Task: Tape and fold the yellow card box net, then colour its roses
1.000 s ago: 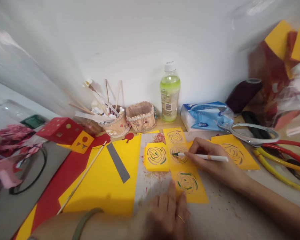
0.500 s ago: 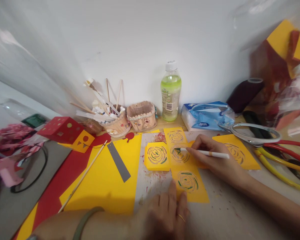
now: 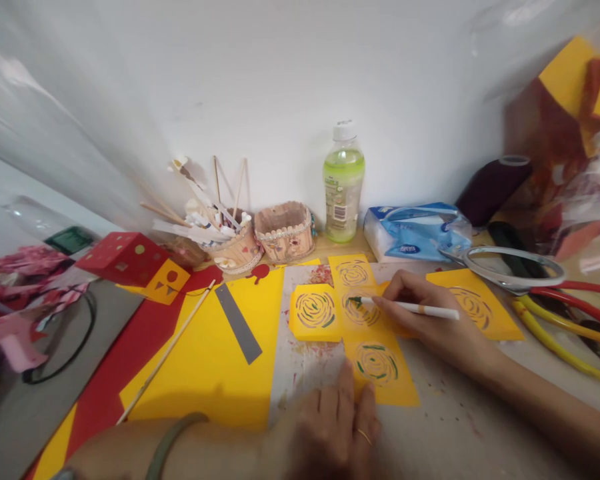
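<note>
1 marker (image 3: 437,311) in right grip (image 3: 423,323), aimed leftward; left grip (image 3: 325,417) spread, touching yellow strip (image 3: 369,333)

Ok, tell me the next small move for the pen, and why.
Probably add a short green stroke to the middle swirl: the right hand holds the pen with its tip at that swirl, the lower swirl already has green strokes, and fingers of the left hand rest on the yellow strip.

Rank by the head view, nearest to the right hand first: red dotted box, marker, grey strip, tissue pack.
1. Marker, in the right hand.
2. Tissue pack, just beyond.
3. Grey strip, left, on yellow paper.
4. Red dotted box, farther left.
</note>
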A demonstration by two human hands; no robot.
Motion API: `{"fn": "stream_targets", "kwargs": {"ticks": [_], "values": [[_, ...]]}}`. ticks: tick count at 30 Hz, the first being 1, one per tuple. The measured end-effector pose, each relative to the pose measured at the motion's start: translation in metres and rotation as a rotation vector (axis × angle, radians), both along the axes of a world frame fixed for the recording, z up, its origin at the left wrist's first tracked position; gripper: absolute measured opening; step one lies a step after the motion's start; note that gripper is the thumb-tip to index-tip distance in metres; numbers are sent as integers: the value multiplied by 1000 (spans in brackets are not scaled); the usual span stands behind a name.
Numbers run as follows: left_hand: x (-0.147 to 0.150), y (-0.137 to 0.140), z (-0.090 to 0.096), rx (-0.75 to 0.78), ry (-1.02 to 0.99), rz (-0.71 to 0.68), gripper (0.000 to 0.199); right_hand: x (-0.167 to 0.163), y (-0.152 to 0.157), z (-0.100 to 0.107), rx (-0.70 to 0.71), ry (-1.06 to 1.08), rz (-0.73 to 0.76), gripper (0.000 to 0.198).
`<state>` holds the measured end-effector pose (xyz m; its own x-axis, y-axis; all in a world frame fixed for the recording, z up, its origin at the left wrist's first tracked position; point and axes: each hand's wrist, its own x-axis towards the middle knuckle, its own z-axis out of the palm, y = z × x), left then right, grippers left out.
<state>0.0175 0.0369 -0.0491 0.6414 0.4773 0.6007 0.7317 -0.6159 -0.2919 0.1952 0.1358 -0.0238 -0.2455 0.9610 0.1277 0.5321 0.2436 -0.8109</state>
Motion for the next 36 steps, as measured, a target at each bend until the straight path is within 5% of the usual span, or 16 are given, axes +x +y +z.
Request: {"fn": "stream_targets", "kwargs": {"ticks": [36], "values": [[2, 1, 3, -28, -37, 2, 21, -2, -1, 3, -26, 32, 37, 26]]}}
